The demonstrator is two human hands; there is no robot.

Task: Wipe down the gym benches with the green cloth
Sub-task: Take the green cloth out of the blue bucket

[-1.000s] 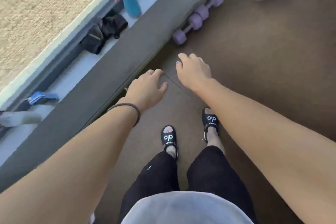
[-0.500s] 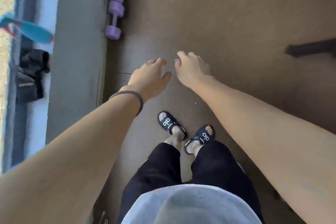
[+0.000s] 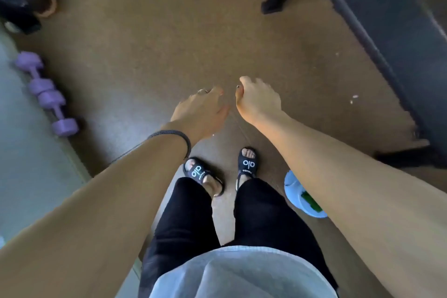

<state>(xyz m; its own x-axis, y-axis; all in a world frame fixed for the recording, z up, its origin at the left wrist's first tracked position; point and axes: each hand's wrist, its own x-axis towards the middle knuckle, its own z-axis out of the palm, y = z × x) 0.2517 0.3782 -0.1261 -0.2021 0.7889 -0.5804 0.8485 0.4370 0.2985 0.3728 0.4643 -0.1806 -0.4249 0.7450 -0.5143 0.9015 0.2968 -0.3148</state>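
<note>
**Both hands empty over gym floor, bench at upper right**

Head view: we see the left hand (image 3: pixel 200 110) and right hand (image 3: pixel 257 99) held out side by side above the brown floor (image 3: pixel 157 31), fingers loosely curled, gripping nothing, thumbs near each other but apart. A ring and a dark wristband (image 3: pixel 174 136) show on the left side. The black gym bench (image 3: pixel 396 38) runs diagonally along the upper right, well apart from both hands. Something green (image 3: pixel 310 201) sits in a pale blue container (image 3: pixel 294 187) on the floor just under the right forearm; we cannot tell if it is the cloth. Purple dumbbells (image 3: pixel 46 93) lie at left along a grey mat (image 3: pixel 26 164). Black slides (image 3: pixel 246 163) on the feet below.
</note>
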